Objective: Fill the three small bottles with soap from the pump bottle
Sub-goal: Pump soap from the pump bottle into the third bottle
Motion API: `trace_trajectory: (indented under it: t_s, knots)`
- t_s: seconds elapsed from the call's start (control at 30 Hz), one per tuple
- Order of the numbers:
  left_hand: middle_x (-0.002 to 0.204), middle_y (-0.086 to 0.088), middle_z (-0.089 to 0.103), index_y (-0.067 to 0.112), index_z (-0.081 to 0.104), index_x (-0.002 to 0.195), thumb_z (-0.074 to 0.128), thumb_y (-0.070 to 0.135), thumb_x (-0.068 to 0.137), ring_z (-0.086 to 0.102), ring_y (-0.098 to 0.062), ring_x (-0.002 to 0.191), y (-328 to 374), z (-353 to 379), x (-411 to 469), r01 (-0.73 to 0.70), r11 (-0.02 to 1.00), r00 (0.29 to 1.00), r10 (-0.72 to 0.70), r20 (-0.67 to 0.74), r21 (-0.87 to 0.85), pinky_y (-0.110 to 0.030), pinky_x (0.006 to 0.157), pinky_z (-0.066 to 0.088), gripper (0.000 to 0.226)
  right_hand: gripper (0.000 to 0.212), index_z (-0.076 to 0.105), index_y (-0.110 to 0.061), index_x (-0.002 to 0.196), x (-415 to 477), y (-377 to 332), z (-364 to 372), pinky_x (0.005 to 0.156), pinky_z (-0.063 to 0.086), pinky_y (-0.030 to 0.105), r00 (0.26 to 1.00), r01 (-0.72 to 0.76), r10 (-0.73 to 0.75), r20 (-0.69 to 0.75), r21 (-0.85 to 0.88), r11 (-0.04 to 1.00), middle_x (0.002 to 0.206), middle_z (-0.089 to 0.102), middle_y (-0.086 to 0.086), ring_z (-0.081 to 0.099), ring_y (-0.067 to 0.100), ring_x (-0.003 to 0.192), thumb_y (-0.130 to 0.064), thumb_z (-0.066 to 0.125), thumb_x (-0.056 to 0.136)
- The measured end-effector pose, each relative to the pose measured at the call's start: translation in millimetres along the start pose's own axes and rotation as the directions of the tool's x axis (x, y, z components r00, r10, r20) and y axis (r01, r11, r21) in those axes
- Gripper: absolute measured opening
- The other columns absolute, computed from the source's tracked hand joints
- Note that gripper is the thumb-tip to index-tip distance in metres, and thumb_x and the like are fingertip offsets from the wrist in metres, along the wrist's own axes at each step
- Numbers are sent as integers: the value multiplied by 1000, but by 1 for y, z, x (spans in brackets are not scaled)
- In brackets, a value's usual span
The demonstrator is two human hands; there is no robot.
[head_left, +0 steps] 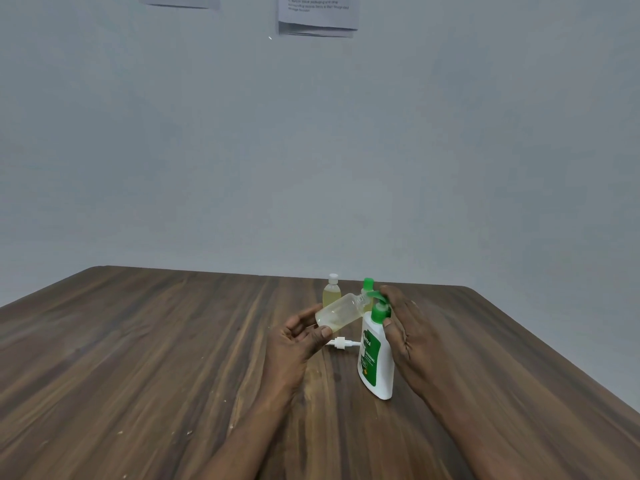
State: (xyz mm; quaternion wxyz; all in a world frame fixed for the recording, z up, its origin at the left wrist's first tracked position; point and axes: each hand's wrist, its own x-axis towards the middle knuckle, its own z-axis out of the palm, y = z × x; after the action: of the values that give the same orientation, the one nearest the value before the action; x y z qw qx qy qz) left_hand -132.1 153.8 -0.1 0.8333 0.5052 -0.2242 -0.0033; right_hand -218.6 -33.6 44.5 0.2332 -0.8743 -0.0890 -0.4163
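A white pump bottle (377, 362) with a green label and green pump head stands on the wooden table (156, 358). My right hand (401, 323) rests on the pump head and grips its neck. My left hand (298, 337) holds a clear small bottle (341, 311) tilted, its open mouth at the pump nozzle, with a little yellowish soap inside. Behind stand a white-capped small bottle (331, 292) filled with yellow soap and a green-capped small bottle (367, 285), mostly hidden. A loose white spray cap (341, 342) lies on the table under the tilted bottle.
A grey wall rises behind the table's far edge, with paper sheets (317, 15) pinned high up. Small crumbs (188, 433) dot the table near the front left.
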Motion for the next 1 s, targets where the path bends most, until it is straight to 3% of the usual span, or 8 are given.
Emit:
trace_trajectory:
  t_s: [0.1, 0.23, 0.4, 0.57, 0.77, 0.9, 1.0]
  knots:
    - [105, -9, 78, 12, 71, 116, 77, 2, 75, 76, -20, 94, 1, 1, 0, -1, 1000, 1000, 1, -1, -14, -26, 76, 61, 43, 46, 43, -24, 138, 1, -2, 0, 100, 26, 7, 1000, 2, -1, 7, -17, 1000, 129, 46, -22, 48, 3, 115, -19, 41, 92]
    - [104, -6, 79, 13, 72, 115, 73, -7, 81, 76, -18, 92, 0, 1, -1, 13, 1000, 1000, -13, -1, 1, -24, 73, 60, 39, 46, 45, -22, 136, -2, 3, 3, 110, 25, 23, 999, 36, -37, -12, -60, 998, 131, 44, -21, 44, -4, 117, -14, 41, 91]
    - [105, -6, 79, 11, 71, 116, 74, -7, 81, 76, -18, 92, 0, 0, -1, 21, 1000, 1000, -21, -3, -8, -25, 74, 61, 40, 44, 46, -21, 136, -1, 9, 5, 109, 19, 13, 1000, 23, -22, 18, -86, 996, 132, 51, -16, 50, 4, 117, -16, 39, 92]
    - [107, -8, 78, 10, 71, 117, 80, 8, 70, 76, -21, 96, 2, 1, -1, 0, 1000, 1000, 0, 0, -29, -25, 74, 60, 49, 49, 33, -46, 136, 0, 4, 3, 101, 22, 3, 999, 50, -50, -17, -27, 998, 130, 37, -42, 40, -13, 118, -23, 38, 93]
    - [109, -10, 77, 7, 70, 119, 76, -2, 77, 75, -23, 98, 0, -1, 1, 4, 1000, 1000, -4, 0, -27, -29, 78, 62, 43, 47, 32, -44, 138, 2, 7, 7, 103, 21, 5, 998, 59, -60, -32, -34, 998, 134, 38, -36, 41, -11, 121, -28, 33, 94]
    - [109, -9, 78, 7, 70, 118, 74, -7, 80, 76, -21, 96, 0, 0, 0, 15, 1000, 1000, -15, -3, -26, -29, 78, 62, 41, 45, 42, -29, 138, -1, 12, 8, 111, 22, 17, 1000, 24, -24, 0, -62, 998, 134, 45, -25, 47, -1, 120, -24, 34, 94]
    - [108, -8, 78, 7, 70, 118, 76, -5, 78, 76, -22, 97, -1, 0, 0, 15, 1000, 1000, -16, -4, -27, -27, 74, 61, 42, 44, 45, -25, 136, -1, 11, 5, 106, 18, 8, 999, 5, -1, 43, -93, 996, 133, 51, -16, 51, 8, 117, -18, 38, 93]
